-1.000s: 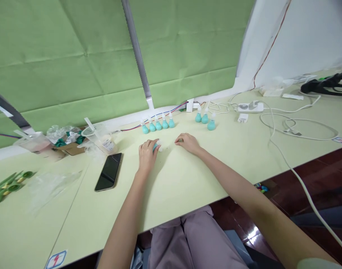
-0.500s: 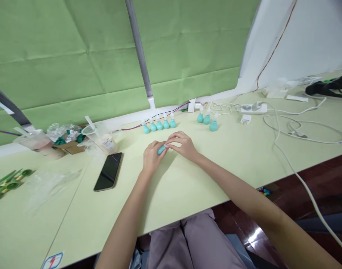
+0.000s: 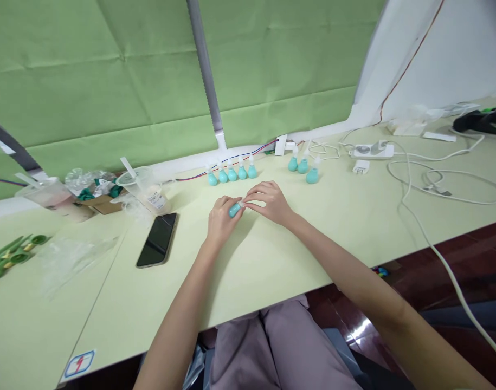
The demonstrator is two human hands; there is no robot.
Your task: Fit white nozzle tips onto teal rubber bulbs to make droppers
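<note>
Currently, L hand (image 3: pixel 222 222) grips tilted teal bulb (image 3: pixel 234 209) mid-table (image 3: pixel 272 260); R hand (image 3: pixel 271 203) pinches bulb's pale tip (image 3: pixel 242 204), thumb & fingers closed. 5 similar bulbs (image 3: pixel 232 174) in row, far ctr; 3 more bulbs (image 3: pixel 302 166) far R. Phone (image 3: pixel 157 240) lies L.

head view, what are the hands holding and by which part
The left hand holds a teal bulb by its body; the right hand has its fingertips at the pale tip, though whether they grip it is unclear.

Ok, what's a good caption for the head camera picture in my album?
Left hand grips a turquoise squeeze bulb, right hand pinches its whitish tip; eight more bulbs stand behind.
</note>
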